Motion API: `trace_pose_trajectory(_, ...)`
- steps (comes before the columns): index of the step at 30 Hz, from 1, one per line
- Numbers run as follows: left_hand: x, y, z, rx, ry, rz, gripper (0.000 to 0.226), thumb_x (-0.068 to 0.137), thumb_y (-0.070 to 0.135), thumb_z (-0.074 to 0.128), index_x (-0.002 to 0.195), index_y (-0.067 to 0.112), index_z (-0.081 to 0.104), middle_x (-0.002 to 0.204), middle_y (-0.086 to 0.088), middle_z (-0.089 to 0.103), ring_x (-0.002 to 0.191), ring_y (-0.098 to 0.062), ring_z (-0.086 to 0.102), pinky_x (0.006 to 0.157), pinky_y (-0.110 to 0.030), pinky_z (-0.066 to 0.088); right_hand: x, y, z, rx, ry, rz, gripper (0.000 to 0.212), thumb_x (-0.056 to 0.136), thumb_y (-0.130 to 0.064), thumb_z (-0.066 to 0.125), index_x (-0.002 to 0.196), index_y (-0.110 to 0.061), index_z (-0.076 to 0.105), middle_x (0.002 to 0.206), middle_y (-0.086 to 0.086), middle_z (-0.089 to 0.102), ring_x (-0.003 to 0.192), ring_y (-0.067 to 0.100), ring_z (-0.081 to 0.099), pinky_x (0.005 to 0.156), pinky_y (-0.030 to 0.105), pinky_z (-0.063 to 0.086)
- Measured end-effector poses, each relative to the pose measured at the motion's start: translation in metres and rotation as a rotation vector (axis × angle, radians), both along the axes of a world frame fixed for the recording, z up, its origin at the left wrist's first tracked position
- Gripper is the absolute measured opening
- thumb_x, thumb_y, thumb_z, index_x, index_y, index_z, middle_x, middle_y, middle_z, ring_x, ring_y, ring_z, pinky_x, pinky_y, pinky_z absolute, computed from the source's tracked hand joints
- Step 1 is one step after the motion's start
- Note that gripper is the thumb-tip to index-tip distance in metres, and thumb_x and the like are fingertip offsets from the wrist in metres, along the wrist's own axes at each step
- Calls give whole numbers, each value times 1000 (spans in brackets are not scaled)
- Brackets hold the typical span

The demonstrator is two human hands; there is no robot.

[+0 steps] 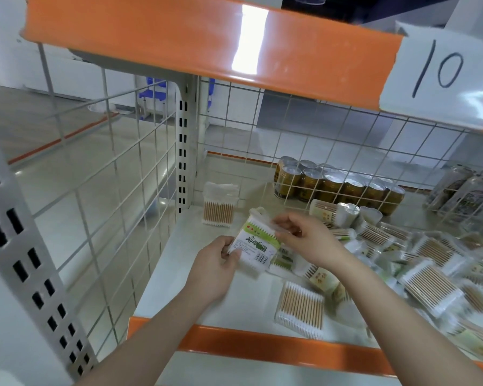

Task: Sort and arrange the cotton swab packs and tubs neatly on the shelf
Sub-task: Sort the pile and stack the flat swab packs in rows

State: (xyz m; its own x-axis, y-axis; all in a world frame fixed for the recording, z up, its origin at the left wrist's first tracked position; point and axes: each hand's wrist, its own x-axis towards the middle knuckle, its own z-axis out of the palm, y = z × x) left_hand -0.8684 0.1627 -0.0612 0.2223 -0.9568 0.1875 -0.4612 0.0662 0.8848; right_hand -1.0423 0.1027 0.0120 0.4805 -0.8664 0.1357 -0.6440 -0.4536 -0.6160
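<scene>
Left hand (pixel 216 264) pinches the lower corner and right hand (pixel 304 236) the top edge of a flat green-labelled clear-plastic cotton swab pack (pixel 255 250), probably light, crinkly and slippery, best gripped by its edges.

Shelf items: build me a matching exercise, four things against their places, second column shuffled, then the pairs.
1. green-label pack
2. upright swab pack
3. gold cans
4. flat swab pack

A. behind the wire grid
B. back left corner of the shelf
C. near the orange front edge
D. held in both hands, left hand and right hand

Pairs: 1-D, 2-B, 3-A, 4-C
</scene>
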Motion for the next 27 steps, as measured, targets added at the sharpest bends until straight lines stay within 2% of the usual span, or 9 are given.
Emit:
trace_pose_trajectory(3, 0, -1, -4, 27, 65, 6, 23, 93, 18, 52, 116, 16, 51, 99, 1, 66, 86, -11, 59, 68, -13, 40, -2, -3, -5, 43, -69, -24, 19, 88, -14, 60, 105, -24, 59, 100, -3, 65, 94, 12, 61, 87, 32, 52)
trace_pose_trajectory(6, -1, 1, -8, 39, 68, -17, 21, 93, 21, 50, 114, 17, 50, 81, 5, 62, 78, -7, 57, 61, -6, 37, -1, -5, -8, 69, -163, -56, 17, 87, -12, 61, 100, -23, 61, 96, -1, 66, 91, 16, 63, 87, 35, 53)
trace_pose_trajectory(8, -2, 3, -9, 45, 84, -29, 18, 95, 21, 48, 112, 18, 51, 74, 11, 57, 79, -6, 58, 60, -4, 36, 0, -6, -9, 56, -165, -69, 16, 87, -13, 61, 101, -21, 63, 95, -4, 66, 90, 15, 63, 86, 32, 53)
trace_pose_trajectory(14, -4, 6, -10, 45, 153, -44, 14, 96, 21, 47, 108, 17, 53, 89, 3, 67, 82, 5, 60, 67, -3, 40, 6, -10, -8, 57, -138, -97, 12, 88, -18, 60, 99, -21, 65, 92, -8, 65, 88, 12, 61, 81, 24, 51)
trace_pose_trajectory(18, -3, 8, -13, 49, 186, -39, 11, 95, 20, 48, 104, 17, 54, 82, 6, 66, 79, 4, 62, 69, -6, 43, 10, -8, -7, 47, -149, -96, 16, 89, -17, 58, 104, -18, 66, 90, -11, 63, 86, 8, 60, 72, 11, 45)
trace_pose_trajectory(21, -3, 9, -13, 49, 171, -36, 8, 95, 19, 48, 101, 17, 54, 76, 8, 62, 78, 2, 61, 65, -4, 41, 13, -6, -5, 40, -167, -88, 17, 89, -17, 58, 105, -17, 66, 91, -9, 64, 86, 9, 60, 73, 12, 45)
trace_pose_trajectory(24, -2, 10, -13, 53, 135, -22, 8, 95, 19, 48, 101, 18, 53, 77, 6, 62, 78, -3, 59, 63, -4, 39, 16, -4, -3, 33, -180, -74, 16, 89, -16, 59, 103, -19, 66, 86, -17, 61, 82, -1, 57, 70, 7, 45)
trace_pose_trajectory(27, -1, 10, -12, 67, 125, -19, 11, 95, 20, 47, 105, 20, 53, 84, 3, 65, 83, -9, 60, 68, -12, 41, 19, -5, -2, 16, -174, -57, 15, 89, -16, 58, 102, -20, 66, 85, -21, 59, 80, -6, 55, 69, 6, 44)
